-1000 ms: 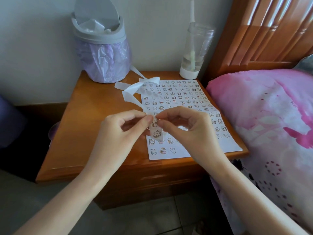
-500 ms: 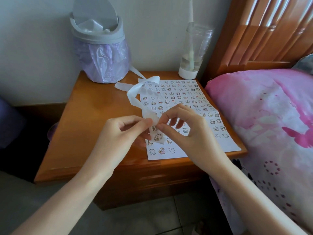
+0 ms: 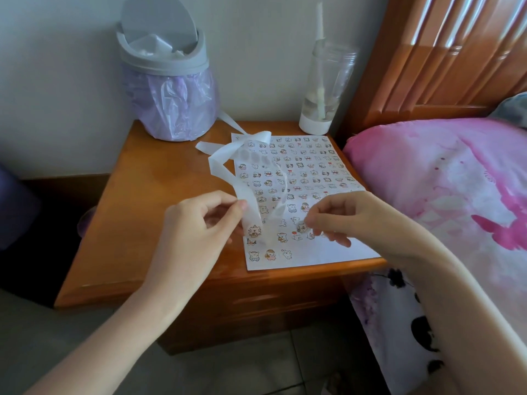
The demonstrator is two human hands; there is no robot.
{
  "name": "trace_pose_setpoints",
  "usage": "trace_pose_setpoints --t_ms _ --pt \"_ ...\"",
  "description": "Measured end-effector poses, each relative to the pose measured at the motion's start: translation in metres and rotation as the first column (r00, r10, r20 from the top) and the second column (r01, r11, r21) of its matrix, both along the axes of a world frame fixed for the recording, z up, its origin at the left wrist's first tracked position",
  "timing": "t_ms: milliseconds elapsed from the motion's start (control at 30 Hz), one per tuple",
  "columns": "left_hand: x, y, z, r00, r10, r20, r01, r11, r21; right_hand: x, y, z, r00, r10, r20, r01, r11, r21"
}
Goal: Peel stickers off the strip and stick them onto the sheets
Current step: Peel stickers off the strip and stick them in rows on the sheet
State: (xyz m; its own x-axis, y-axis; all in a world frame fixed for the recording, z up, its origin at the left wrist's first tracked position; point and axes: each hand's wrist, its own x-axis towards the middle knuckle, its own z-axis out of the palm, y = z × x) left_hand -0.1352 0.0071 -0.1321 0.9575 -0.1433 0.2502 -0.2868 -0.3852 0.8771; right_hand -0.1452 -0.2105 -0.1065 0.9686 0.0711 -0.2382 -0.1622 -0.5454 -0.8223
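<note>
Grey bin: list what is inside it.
At the opening of the grey bin, white crumpled scraps show. Its tilted lid and the purple bag hide anything deeper.

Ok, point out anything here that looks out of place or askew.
Nothing spilled or damaged. The strip loops loosely from the left hand across the sheet toward the bin, partly covering stuck stickers. The sheet lies skewed on the nightstand, its near right corner about at the front edge.
</note>
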Motion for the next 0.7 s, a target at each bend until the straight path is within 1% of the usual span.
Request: trace_pose_setpoints --t_ms 200,333,467,700 --pt "0.0042 0.0005 -0.0040 1.000 0.004 0.000 -0.004 1.000 0.018 -0.0016 0.0011 -0.0039 0.998 0.039 -0.053 -0.044 0.994 -0.097" --pt "0.0053 0.0007 -0.0057 1.000 0.004 -0.010 -0.004 1.000 0.016 -0.0022 -0.0001 -0.0030 0.994 0.062 -0.090 -0.068 0.995 -0.075" --pt "0.0057 0.0005 -0.0071 1.000 0.002 -0.011 -0.002 1.000 0.022 -0.0003 0.0002 -0.0050 0.993 0.050 -0.105 -0.060 0.994 -0.094" --pt "0.0042 -0.0006 -0.0064 1.000 -0.006 -0.024 0.007 1.000 0.027 -0.0013 0.0009 -0.0060 0.994 0.031 -0.107 -0.041 0.995 -0.094"
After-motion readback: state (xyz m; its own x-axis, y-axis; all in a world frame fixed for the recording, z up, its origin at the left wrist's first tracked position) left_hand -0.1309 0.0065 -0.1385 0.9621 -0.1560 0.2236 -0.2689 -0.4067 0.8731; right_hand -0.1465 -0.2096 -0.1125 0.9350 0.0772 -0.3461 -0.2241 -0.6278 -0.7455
